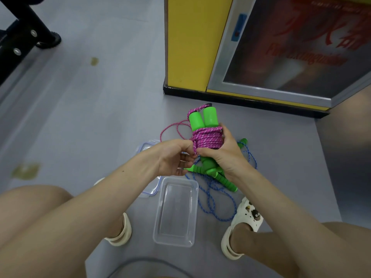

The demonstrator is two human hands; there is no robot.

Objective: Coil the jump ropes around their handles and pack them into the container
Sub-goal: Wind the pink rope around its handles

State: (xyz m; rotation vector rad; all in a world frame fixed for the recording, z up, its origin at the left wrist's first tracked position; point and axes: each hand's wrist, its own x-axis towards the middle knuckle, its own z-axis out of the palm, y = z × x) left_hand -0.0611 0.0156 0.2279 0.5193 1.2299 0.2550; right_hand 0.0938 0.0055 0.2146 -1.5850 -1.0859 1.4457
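1. The right hand (pixel 224 155) held the pink jump rope (pixel 207 138) above the floor, its fingers curled round the coil that bound the two green handles (pixel 202 118) side by side.
2. The left hand (pixel 174 157) pinched the free strand at the coil's lower left edge, thumb and fingers (pixel 186 157) closed on it. The remaining slack (pixel 170 127) hung in a loose loop to the left of the handles.
3. The step in hand looked like the last few turns of winding. It would go best with the strand kept taut and each turn laid beside the one before (not heaped on top), so that the bundle stayed slim.
4. The right thumb could pin the newest turn whenever the left hand re-gripped. The tail probably wanted tucking under a tight turn, or the coil might spring loose.
5. The clear container (pixel 158 213) sat open on the floor between the feet, with nothing in it yet. Its lid (pixel 147 146) lay just beyond it, partly under the left forearm.
6. The blue jump rope (pixel 212 201) lay uncoiled just right of the container.
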